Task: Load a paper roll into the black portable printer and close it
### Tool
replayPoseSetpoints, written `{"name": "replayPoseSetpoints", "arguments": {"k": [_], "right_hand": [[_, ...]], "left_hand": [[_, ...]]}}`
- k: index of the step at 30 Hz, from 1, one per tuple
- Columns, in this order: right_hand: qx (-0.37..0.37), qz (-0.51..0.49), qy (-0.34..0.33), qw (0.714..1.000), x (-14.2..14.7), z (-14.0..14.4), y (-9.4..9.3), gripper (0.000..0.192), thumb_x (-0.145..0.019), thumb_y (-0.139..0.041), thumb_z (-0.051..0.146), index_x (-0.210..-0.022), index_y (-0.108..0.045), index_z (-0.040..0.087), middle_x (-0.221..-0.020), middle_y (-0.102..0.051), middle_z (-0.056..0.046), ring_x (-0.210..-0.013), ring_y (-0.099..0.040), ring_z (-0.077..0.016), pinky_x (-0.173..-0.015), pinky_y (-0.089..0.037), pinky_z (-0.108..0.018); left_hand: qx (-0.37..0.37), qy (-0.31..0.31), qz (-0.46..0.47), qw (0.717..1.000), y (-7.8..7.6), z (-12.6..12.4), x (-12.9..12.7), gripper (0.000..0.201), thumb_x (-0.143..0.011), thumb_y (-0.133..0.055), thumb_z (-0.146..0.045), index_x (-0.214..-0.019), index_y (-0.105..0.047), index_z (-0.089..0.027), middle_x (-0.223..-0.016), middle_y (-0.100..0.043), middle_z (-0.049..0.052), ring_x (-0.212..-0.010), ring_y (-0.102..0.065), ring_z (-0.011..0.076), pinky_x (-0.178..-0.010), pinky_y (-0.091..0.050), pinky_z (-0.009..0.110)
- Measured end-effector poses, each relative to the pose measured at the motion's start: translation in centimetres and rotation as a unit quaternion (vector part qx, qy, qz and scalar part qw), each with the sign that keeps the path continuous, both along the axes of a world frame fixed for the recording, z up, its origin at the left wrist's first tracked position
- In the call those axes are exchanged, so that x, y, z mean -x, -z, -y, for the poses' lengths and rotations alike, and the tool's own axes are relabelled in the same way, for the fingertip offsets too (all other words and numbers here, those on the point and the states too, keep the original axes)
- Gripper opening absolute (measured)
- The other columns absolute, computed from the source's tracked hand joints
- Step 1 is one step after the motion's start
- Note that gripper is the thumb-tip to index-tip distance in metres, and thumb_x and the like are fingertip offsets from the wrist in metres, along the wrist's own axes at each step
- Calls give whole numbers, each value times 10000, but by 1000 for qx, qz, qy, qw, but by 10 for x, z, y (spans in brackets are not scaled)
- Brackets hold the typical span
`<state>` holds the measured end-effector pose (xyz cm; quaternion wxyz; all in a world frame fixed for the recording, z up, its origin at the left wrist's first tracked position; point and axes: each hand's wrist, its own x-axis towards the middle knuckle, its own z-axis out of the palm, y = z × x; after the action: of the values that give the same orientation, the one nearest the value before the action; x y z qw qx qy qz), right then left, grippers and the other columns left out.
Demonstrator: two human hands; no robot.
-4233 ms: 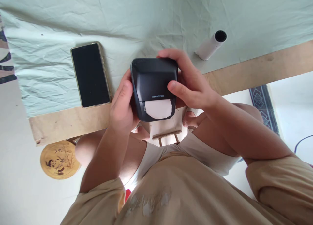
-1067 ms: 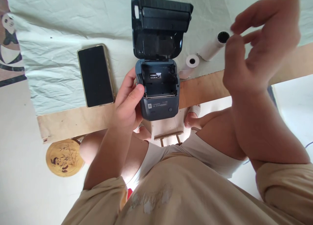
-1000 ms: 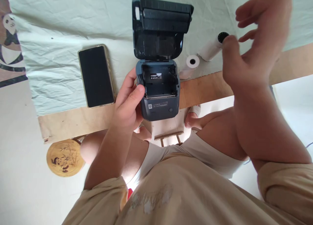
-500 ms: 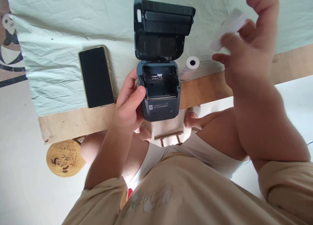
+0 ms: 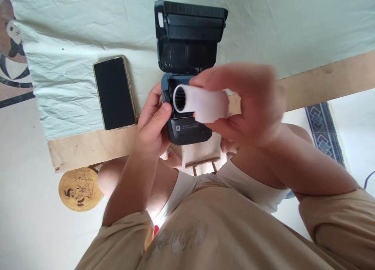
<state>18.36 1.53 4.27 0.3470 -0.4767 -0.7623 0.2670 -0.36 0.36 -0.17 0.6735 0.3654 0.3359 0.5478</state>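
White and probably light, the paper roll [image 5: 206,101] is held by the fingers of the right hand [image 5: 254,106] over the open printer [image 5: 187,134]; a gentle outer grip should avoid creases. The left hand [image 5: 154,123] clasps the printer's stiff-looking, perhaps slippery side.

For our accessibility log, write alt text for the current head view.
A right hand holds a white paper roll over an open dark plastic printer gripped by the left hand; a black-screened phone lies on pale green cloth.
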Motion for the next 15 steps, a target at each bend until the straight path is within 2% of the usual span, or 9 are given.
{"name": "replayPoseSetpoints", "arguments": {"k": [2, 4, 6, 8, 9, 11, 13, 15], "right_hand": [[-103, 67, 0, 992, 8, 3, 3, 326, -768, -504, 148, -1053, -540, 302, -1103, -656, 55, -1025, -638, -131, -887, -506, -284], [-182, 115, 15, 976, 12, 0, 10, 342, -724, -479, 70, -1007, -533, 254, -1067, -679, 58, -957, -657, -116, -808, -496, -263], [-206, 127, 21, 970, 14, -6, 16, 249, -732, -500, 73, -935, -537, 212, -1064, -692, 56, -930, -667, -109, -791, -479, -262], [-211, 131, 10, 969, 14, -10, 19, 89, -824, -506, 140, -872, -554, 198, -1087, -691, 53, -952, -660, -96, -824, -460, -265], [-221, 130, 5, 967, 14, -11, 19, 76, -870, -495, 189, -845, -566, 198, -1076, -691, 53, -962, -650, -90, -837, -451, -267], [-259, 114, 16, 959, 14, -10, 16, 167, -898, -504, 269, -777, -593, 199, -974, -699, 45, -905, -627, -93, -809, -436, -277], [-301, 91, 29, 949, 15, -6, 14, 165, -866, -550, 276, -730, -616, 207, -840, -681, 37, -790, -582, -99, -733, -414, -289], [-320, 81, 0, 944, 15, -1, 13, 134, -846, -570, 262, -731, -622, 218, -776, -646, 35, -725, -529, -95, -686, -382, -292]], "left_hand": [[-3, -2, -2, 1000, 0, 0, 0, 318, -854, -580, -300, -1150, -604, -186, -911, -663, 1, -789, -613, 79, -727, -484, 205], [-5, 9, -6, 1000, -1, 0, 0, 374, -846, -588, -334, -1190, -578, -186, -928, -665, 15, -826, -620, 105, -750, -494, 231], [-3, 17, -11, 1000, -3, 1, 0, 379, -851, -579, -335, -1203, -568, -195, -986, -671, 24, -896, -631, 128, -814, -510, 258], [-4, 17, -15, 1000, -4, 1, 0, 361, -859, -565, -322, -1198, -571, -199, -1045, -672, 31, -1005, -631, 156, -907, -512, 289], [-5, 15, -18, 1000, -4, 2, 0, 359, -858, -568, -326, -1194, -574, -199, -1062, -672, 35, -1068, -623, 174, -954, -506, 308], [-6, 10, -25, 1000, -3, 2, 0, 373, -841, -592, -351, -1183, -581, -202, -1062, -676, 43, -1164, -600, 209, -1011, -494, 342], [-9, 1, -33, 999, -1, 2, 0, 387, -826, -609, -388, -1167, -588, -207, -1048, -682, 45, -1193, -592, 223, -1012, -498, 346], [-15, 0, -39, 999, 1, 2, 2, 413, -802, -631, -420, -1156, -592, -211, -1051, -685, 43, -1182, -593, 226, -980, -508, 329]]}}
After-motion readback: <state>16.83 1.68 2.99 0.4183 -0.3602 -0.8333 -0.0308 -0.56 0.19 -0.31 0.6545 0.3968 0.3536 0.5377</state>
